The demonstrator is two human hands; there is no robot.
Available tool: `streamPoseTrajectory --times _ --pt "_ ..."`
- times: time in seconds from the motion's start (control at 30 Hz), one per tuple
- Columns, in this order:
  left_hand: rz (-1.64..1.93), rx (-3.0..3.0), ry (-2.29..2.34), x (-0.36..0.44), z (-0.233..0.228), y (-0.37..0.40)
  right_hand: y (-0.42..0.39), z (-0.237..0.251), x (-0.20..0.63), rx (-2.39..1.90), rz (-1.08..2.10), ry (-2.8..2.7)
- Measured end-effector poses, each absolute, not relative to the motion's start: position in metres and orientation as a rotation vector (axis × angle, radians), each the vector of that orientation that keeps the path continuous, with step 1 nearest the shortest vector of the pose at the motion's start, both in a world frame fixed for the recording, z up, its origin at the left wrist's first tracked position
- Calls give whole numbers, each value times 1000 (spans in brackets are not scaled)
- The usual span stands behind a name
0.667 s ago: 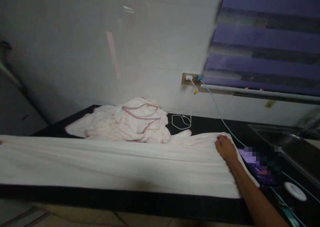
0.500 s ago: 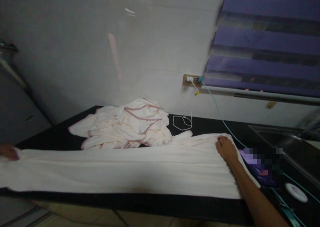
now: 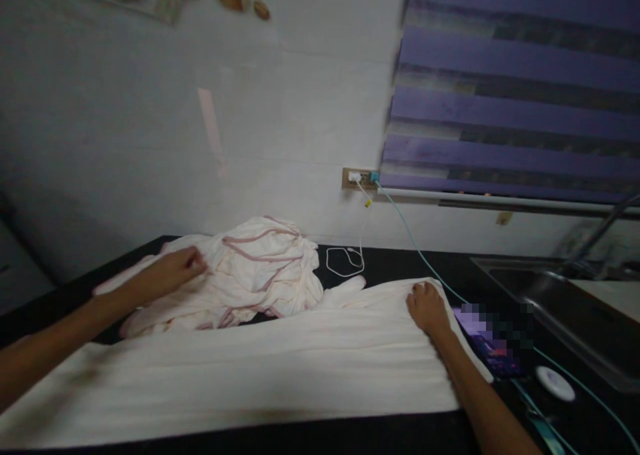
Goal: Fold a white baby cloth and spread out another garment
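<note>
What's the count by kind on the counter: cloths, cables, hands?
Cloths: 2 — spread cream sheet under the right hand; crumpled pink-trimmed pile touched by the left hand.
Cables: 2 — white cable, teal cable, both from the wall outlet.
Hands: 2.
Total: 6.

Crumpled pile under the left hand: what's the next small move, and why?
Probably close the left hand on the crumpled pile and lift one piece clear. It rests on the heap, while the right hand pins the flat cloth on the counter.
</note>
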State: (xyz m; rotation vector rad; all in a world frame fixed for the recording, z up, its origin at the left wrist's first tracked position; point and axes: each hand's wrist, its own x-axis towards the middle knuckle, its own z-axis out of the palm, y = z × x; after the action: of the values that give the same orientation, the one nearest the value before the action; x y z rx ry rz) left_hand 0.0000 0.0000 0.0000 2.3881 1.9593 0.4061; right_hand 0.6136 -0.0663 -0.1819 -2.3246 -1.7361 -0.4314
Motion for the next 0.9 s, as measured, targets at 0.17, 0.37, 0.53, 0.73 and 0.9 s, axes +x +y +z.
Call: streamPoseTrajectory --times 0.17,0.37,0.53,0.73,0.9 --pt "382 2574 1390 161 -55 -8 -67 -183 612 -2355 -427 -1763" --pt "383 2694 922 285 -116 -21 -67 -182 615 -2340 -387 -1793" --pt "416 2605 989 301 -118 16 -67 -181 618 -2312 -346 -1792" --pt "301 2470 1071 289 -99 53 -67 -180 620 -2295 -303 -1776" --pt "127 2506 1208 270 -85 62 -67 -179 620 -2296 -289 -1748"
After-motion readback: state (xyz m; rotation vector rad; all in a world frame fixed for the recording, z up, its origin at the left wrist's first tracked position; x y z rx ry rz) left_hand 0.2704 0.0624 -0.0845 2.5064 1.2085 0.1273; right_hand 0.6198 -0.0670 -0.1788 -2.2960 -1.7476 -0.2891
